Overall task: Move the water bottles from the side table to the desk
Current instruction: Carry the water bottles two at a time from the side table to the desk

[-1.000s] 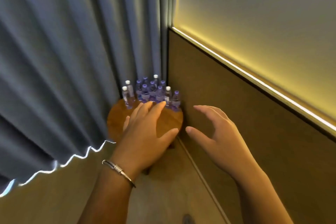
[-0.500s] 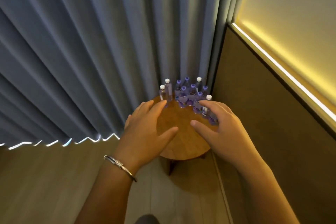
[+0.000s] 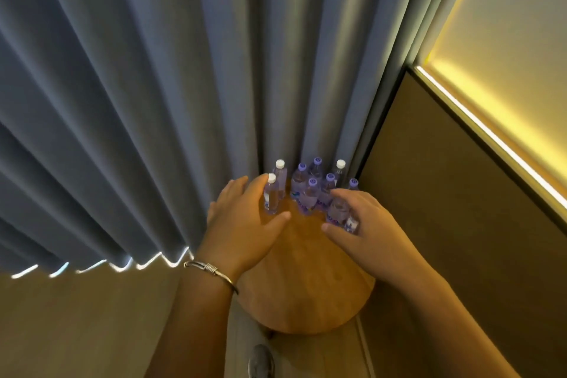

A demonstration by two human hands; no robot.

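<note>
1. The water bottles (image 3: 310, 190) stand upright in a tight cluster at the far edge of the round side table (image 3: 310, 282), hard against the curtain and the corner; none has reached the desk, which is out of view.
2. Half a second ago the right hand (image 3: 359, 224) was only arriving at the right end of the cluster; now its grip curls round the nearest purple-capped bottle (image 3: 337, 210), thumb in front, fingers over the top and far side.
3. The left hand (image 3: 242, 224) has moved forward from mid-table: its grip is spread, fingers straight beside the white-capped bottle (image 3: 271, 193), thumb stretched below it, not visibly closed on it.
4. I judge the first pick-up is under way, the right ahead of the left; nothing looks lifted yet.
5. The bottles are small, clear, slim plastic cylinders with purple or white screw caps and purplish labels.
6. The side table top is smooth, warm-toned wood, a plain disc.
7. The curtain (image 3: 153, 101) is heavy grey-blue cloth in deep folds; a twisted metal bangle (image 3: 211, 270) circles the left wrist.
</note>
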